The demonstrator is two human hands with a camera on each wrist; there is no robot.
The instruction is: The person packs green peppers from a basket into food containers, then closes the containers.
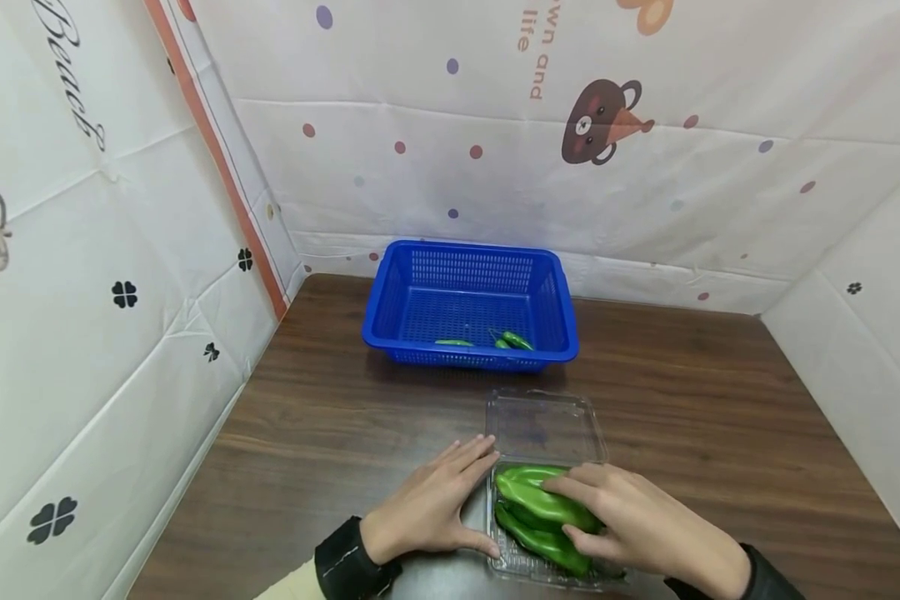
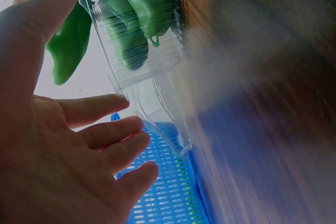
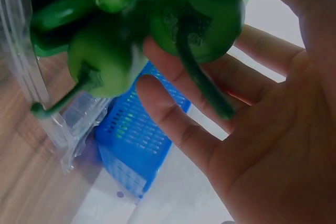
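Note:
A clear plastic box (image 1: pixel 512 565) with several green peppers (image 1: pixel 543 542) stands near the front of the table, its lid (image 1: pixel 543 427) folded back flat. My right hand (image 1: pixel 637 521) pinches a large green pepper (image 1: pixel 528 490) between thumb and fingers, on top of the others. Its stem end (image 3: pixel 197 22) faces the right wrist camera. My left hand (image 1: pixel 431 508) is spread at the box's left side, thumb at the near rim and fingertips by the hinge. In the left wrist view, pepper tips press against the clear wall (image 2: pixel 144 51).
Behind the box sits a blue plastic basket (image 1: pixel 468 357) with a few small green peppers (image 1: pixel 516 340) in it. A white patterned cloth (image 1: pixel 420 175) walls the dark wooden table (image 1: pixel 330 417) at the back and both sides.

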